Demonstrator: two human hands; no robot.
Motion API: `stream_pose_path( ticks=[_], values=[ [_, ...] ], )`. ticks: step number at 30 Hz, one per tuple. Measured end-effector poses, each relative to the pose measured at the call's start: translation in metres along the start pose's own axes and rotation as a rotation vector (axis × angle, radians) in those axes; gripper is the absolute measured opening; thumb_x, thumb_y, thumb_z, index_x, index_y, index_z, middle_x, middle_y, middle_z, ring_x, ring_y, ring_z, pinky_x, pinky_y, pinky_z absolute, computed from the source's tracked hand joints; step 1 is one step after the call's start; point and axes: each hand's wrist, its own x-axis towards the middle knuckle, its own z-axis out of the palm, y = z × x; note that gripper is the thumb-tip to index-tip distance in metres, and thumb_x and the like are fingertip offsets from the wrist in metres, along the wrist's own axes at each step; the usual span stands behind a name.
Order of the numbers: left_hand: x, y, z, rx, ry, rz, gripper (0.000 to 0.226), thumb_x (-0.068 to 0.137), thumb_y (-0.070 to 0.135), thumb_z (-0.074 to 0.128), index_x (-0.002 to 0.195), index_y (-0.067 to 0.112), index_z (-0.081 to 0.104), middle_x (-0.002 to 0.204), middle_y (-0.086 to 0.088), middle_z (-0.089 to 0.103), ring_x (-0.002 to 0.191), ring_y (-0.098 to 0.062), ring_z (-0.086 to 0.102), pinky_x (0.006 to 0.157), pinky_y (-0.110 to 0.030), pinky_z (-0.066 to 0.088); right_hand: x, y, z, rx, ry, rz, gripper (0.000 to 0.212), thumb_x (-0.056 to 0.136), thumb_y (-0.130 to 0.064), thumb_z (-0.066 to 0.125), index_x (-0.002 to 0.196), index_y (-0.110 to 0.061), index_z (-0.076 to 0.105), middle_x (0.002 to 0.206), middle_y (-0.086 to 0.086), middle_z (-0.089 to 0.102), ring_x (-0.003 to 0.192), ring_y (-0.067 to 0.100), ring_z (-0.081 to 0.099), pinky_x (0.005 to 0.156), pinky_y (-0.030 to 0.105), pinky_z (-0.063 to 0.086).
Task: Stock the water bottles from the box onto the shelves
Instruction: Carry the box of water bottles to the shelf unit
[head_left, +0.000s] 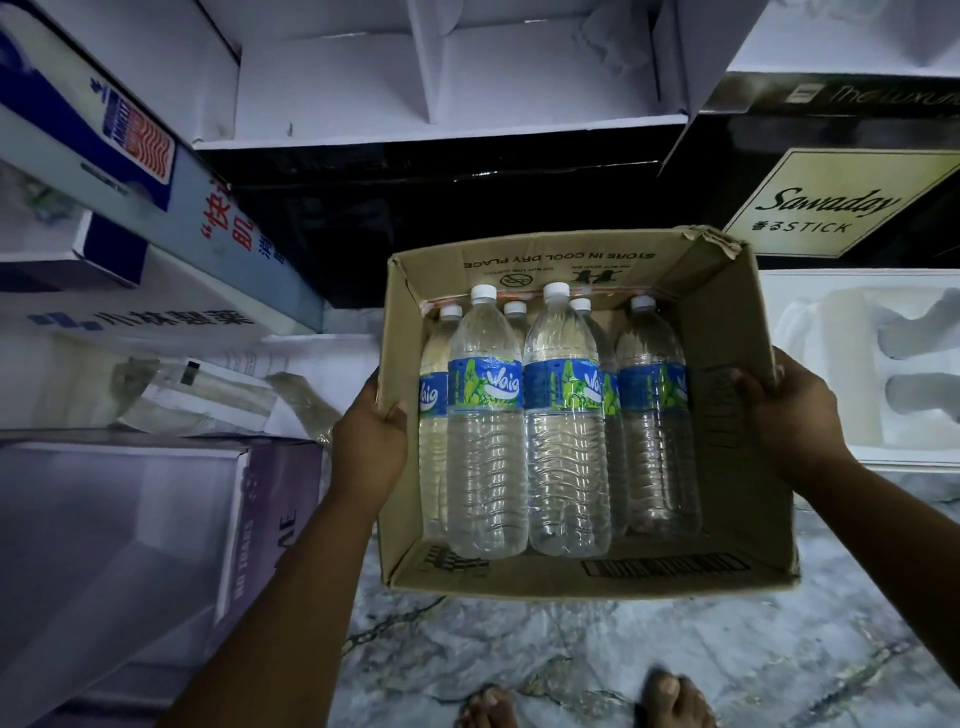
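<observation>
An open brown cardboard box (727, 332) hangs in front of me above the floor. Inside it lie several clear water bottles (485, 447) with white caps and blue-green labels, caps pointing away from me. They fill the left and middle of the box, and its right part shows bare cardboard. My left hand (371, 441) grips the box's left wall, thumb hooked over the rim. My right hand (784, 405) grips the right wall, fingers curled over the rim into the box. White shelf compartments (332, 88) stand ahead, above the box.
A black display stand (519, 192) with a cream sign (836, 200) sits behind the box. White and blue cartons (135, 171) lean at the left, a purple-sided carton (270, 519) at lower left. A white moulded tray (857, 332) lies at right. My bare toes (670, 701) stand on the marble floor.
</observation>
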Motion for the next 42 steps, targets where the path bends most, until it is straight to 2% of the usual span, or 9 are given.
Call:
stream_pose_path(
  ticks=[5, 10, 14, 17, 24, 27, 33, 39, 42],
  values=[
    [0.0, 0.0, 0.005, 0.026, 0.04, 0.008, 0.04, 0.098, 0.012, 0.053, 0.138, 0.012, 0.053, 0.121, -0.012, 0.067, 0.107, -0.032, 0.062, 0.085, -0.027, 0.045, 0.002, -0.001, 0.001, -0.022, -0.002, 0.017, 0.029, 0.096, -0.026, 0.059, 0.122, -0.014, 0.062, 0.109, 0.016, 0.069, 0.101, 0.037, 0.061, 0.082, 0.036, 0.043],
    [-0.001, -0.002, 0.002, 0.072, 0.038, 0.028, 0.032, 0.097, 0.006, 0.051, 0.127, 0.002, 0.059, 0.113, -0.019, 0.068, 0.1, -0.036, 0.063, 0.079, -0.027, 0.044, 0.001, -0.002, -0.002, -0.121, -0.044, 0.004, 0.026, 0.098, -0.022, 0.055, 0.12, -0.011, 0.06, 0.107, 0.02, 0.068, 0.098, 0.04, 0.06, 0.077, 0.035, 0.041],
    [-0.004, 0.001, 0.001, 0.085, 0.043, 0.03, 0.031, 0.096, 0.003, 0.05, 0.126, 0.002, 0.06, 0.109, -0.021, 0.068, 0.095, -0.035, 0.062, 0.074, -0.024, 0.039, 0.002, -0.003, -0.008, -0.252, -0.108, -0.049, 0.029, 0.098, -0.019, 0.053, 0.123, -0.007, 0.057, 0.109, 0.025, 0.067, 0.097, 0.045, 0.06, 0.084, 0.045, 0.048],
    [-0.009, 0.005, -0.001, 0.087, 0.066, 0.031, 0.029, 0.097, 0.003, 0.05, 0.123, 0.001, 0.062, 0.108, -0.022, 0.068, 0.095, -0.036, 0.062, 0.075, -0.024, 0.038, -0.003, -0.004, -0.012, -0.224, -0.083, -0.069, 0.028, 0.097, -0.016, 0.053, 0.122, -0.005, 0.059, 0.107, 0.025, 0.068, 0.096, 0.044, 0.061, 0.084, 0.045, 0.049],
    [-0.033, 0.002, -0.006, 0.121, 0.101, 0.052, 0.02, 0.097, 0.005, 0.051, 0.108, -0.006, 0.065, 0.077, -0.014, 0.061, 0.056, -0.016, 0.05, 0.051, -0.019, 0.032, -0.022, -0.006, -0.015, -0.115, -0.03, -0.084, 0.022, 0.096, -0.01, 0.054, 0.114, -0.002, 0.065, 0.101, 0.022, 0.07, 0.089, 0.039, 0.064, 0.081, 0.038, 0.049],
    [-0.048, -0.001, -0.01, 0.121, 0.12, 0.054, 0.019, 0.097, 0.005, 0.052, 0.104, -0.004, 0.066, 0.08, -0.019, 0.065, 0.069, -0.031, 0.06, 0.058, -0.025, 0.035, -0.031, -0.007, -0.02, -0.123, -0.023, -0.118, 0.022, 0.096, -0.008, 0.054, 0.113, -0.001, 0.066, 0.101, 0.022, 0.071, 0.089, 0.039, 0.065, 0.077, 0.032, 0.045],
    [-0.077, 0.004, -0.036, 0.126, 0.143, 0.021, 0.019, 0.094, 0.006, 0.057, 0.102, -0.009, 0.067, 0.087, -0.029, 0.069, 0.08, -0.042, 0.066, 0.068, -0.037, 0.047, -0.057, -0.034, -0.051, -0.127, -0.026, -0.152, 0.024, 0.096, -0.01, 0.055, 0.116, -0.002, 0.066, 0.102, 0.023, 0.071, 0.093, 0.04, 0.064, 0.074, 0.03, 0.041],
    [-0.125, 0.056, -0.096, 0.196, 0.163, 0.064, 0.019, 0.093, 0.002, 0.057, 0.096, -0.014, 0.067, 0.086, -0.032, 0.068, 0.082, -0.045, 0.064, 0.062, -0.028, 0.028, -0.105, -0.072, -0.105, -0.129, -0.009, -0.154, 0.023, 0.096, -0.009, 0.056, 0.115, -0.001, 0.066, 0.1, 0.024, 0.071, 0.092, 0.04, 0.064, 0.068, 0.029, 0.035],
    [-0.146, 0.08, -0.13, 0.195, 0.179, 0.085, 0.017, 0.092, 0.003, 0.059, 0.095, -0.01, 0.068, 0.086, -0.031, 0.069, 0.082, -0.046, 0.064, 0.065, -0.031, 0.037, -0.131, -0.093, -0.138, -0.135, -0.003, -0.158, 0.023, 0.095, -0.008, 0.056, 0.114, -0.001, 0.066, 0.097, 0.025, 0.071, 0.09, 0.042, 0.064, 0.067, 0.03, 0.036]
  ],
)
